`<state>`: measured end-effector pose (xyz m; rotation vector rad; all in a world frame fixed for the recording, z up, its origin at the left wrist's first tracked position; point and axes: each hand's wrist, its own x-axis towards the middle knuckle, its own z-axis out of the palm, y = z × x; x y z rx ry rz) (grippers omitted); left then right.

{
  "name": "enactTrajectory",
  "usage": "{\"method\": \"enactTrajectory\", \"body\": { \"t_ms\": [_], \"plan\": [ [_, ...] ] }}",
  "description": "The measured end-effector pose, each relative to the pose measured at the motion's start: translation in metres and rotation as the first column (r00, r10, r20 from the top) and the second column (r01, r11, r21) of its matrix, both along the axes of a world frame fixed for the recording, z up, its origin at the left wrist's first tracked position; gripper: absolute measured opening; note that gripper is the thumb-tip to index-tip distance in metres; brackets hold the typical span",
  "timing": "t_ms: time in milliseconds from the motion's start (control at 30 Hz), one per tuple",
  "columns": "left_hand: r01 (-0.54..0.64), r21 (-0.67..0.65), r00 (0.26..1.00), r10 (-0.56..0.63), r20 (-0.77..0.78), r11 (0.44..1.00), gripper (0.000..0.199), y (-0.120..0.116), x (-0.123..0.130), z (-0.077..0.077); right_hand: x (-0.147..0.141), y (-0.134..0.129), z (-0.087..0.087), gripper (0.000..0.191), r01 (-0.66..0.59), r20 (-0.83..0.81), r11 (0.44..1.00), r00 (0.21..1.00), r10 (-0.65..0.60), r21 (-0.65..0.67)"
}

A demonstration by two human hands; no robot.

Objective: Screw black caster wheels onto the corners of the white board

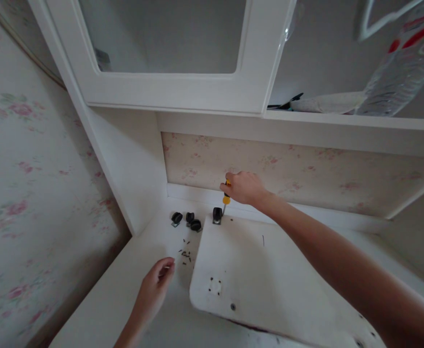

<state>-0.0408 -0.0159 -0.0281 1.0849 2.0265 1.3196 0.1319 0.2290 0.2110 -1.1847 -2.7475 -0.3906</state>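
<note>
My right hand [246, 187] is wrapped round the handle of a yellow and black screwdriver [226, 199]. The shaft points down beside a black caster wheel [217, 214] on a metal plate, at the far left corner of a white board [255, 270]. Whether the tip sits in a screw is too small to tell. My left hand [158, 278] hovers left of the board with fingers curled together near several loose screws [185, 254]; what it may hold is hidden. Three more black casters [195, 225] lie behind the screws. Small holes [215, 286] mark the board's near left corner.
A white cabinet with a glass door [176, 92] overhangs the desk surface [121, 295]. On the open shelf [342, 117] at the right lies a clear plastic bottle [396, 72]. Floral wallpaper [27, 193] covers the wall at left, and a side panel [132, 164] stands beside the casters.
</note>
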Motion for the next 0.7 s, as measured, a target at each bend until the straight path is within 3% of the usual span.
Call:
{"method": "enactTrajectory", "body": {
  "t_ms": [167, 367, 600, 700],
  "plan": [
    [0.005, -0.041, 0.989, -0.011, -0.149, 0.999, 0.033, -0.005, -0.008, -0.016, 0.001, 0.004, -0.006, 0.042, -0.012, -0.033, 1.000, 0.999, 0.013, 0.012],
    [0.024, -0.091, 0.971, -0.045, -0.235, 0.996, 0.025, -0.005, -0.003, -0.022, 0.019, 0.002, -0.009, 0.041, 0.019, -0.119, 0.998, 0.993, -0.011, 0.064],
    [0.067, -0.142, 0.918, -0.117, -0.378, 0.988, 0.023, 0.006, 0.002, -0.025, 0.070, -0.024, -0.028, 0.045, 0.068, -0.272, 0.991, 0.962, -0.035, 0.115],
    [0.078, -0.179, 0.892, -0.149, -0.427, 0.981, 0.025, 0.014, 0.002, -0.027, 0.099, -0.038, -0.043, 0.044, 0.037, -0.489, 0.996, 0.872, 0.005, 0.077]
  ]
}}
